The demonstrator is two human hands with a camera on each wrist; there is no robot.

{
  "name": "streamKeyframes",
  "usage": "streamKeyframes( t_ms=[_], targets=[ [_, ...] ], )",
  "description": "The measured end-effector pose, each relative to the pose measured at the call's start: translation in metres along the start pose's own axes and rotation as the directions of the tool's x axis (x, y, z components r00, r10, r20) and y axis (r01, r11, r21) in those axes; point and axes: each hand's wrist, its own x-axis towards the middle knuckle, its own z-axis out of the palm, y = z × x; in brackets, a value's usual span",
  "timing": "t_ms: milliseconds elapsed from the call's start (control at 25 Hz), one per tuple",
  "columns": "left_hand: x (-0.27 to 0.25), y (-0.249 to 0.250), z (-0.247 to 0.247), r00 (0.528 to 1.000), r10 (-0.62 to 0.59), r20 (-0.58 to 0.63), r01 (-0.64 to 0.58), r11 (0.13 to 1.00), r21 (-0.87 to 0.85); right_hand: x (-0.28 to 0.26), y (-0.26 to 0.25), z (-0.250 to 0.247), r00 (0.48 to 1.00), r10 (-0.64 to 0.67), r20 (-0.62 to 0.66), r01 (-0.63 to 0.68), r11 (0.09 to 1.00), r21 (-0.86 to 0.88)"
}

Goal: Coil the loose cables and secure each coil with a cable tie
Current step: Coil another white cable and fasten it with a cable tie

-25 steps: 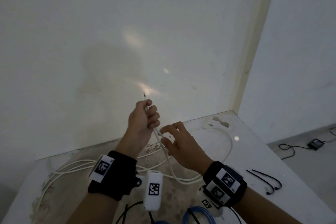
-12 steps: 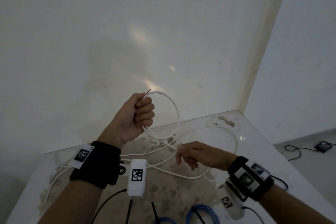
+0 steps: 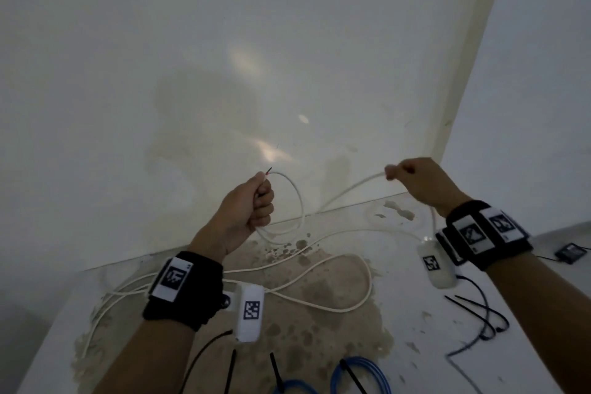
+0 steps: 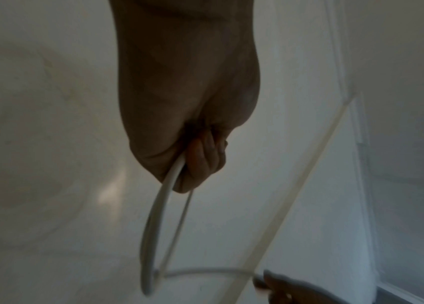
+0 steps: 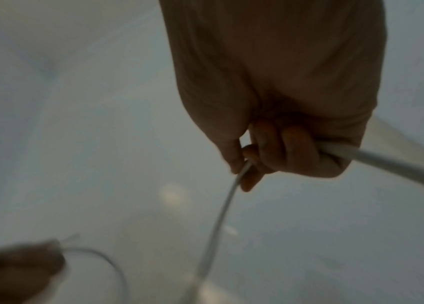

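A long white cable [image 3: 332,269] sprawls in loose bends over the stained table [image 3: 319,339]. My left hand [image 3: 252,205] is raised above the table and grips one small loop of that cable [image 3: 299,201], the bare end poking out above the fist. In the left wrist view the left hand [image 4: 195,164] holds both strands of the loop [image 4: 154,226]. My right hand [image 3: 412,179] is up at the right and grips the same cable further along. The cable [image 5: 221,214] runs out of the right hand [image 5: 283,154] on both sides.
Black cable ties [image 3: 476,313] lie on the table at the right. More black ties [image 3: 275,371] and a blue cable [image 3: 364,374] lie near the front edge. A wall stands close behind the table. A black adapter [image 3: 572,252] sits on the floor at the right.
My right hand has risen from low over the table and moved out to the right, drawing the cable taut away from the loop. My left hand keeps its grip on the loop.
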Motion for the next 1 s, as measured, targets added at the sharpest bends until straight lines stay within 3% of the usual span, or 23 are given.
streamKeyframes(
  t_ms=[40,120,160,360,640,840,1000],
  targets=[
    [0.003,-0.006,0.008,1.000,0.015,-0.010,-0.015,1.000,-0.007,0.001,-0.019,0.002,0.999,0.009,-0.034,-0.003,0.984,0.180],
    [0.007,-0.015,0.021,0.999,0.030,-0.033,-0.031,0.999,-0.030,-0.007,-0.061,0.010,1.000,-0.010,-0.003,0.010,0.850,0.527],
    [0.008,-0.018,0.025,0.998,0.032,-0.048,-0.034,0.998,-0.051,-0.014,-0.080,0.017,0.998,-0.057,0.008,0.041,0.794,0.607],
    [0.020,-0.022,0.046,0.988,0.074,-0.138,-0.090,0.990,-0.112,-0.052,-0.122,0.060,0.941,-0.336,0.041,0.257,0.789,0.558],
    [0.014,-0.020,0.023,0.999,-0.009,-0.035,-0.009,0.871,-0.490,-0.061,-0.088,0.097,0.878,-0.460,0.130,0.347,0.800,0.489],
    [0.012,-0.017,0.017,0.999,0.007,0.044,0.023,0.762,-0.647,-0.093,-0.057,0.121,0.782,-0.504,0.368,0.250,0.794,0.555],
    [0.005,-0.007,0.005,0.998,0.043,0.047,-0.007,0.810,-0.586,-0.095,-0.016,0.118,0.715,-0.382,0.586,-0.071,0.793,0.605]
  ],
)
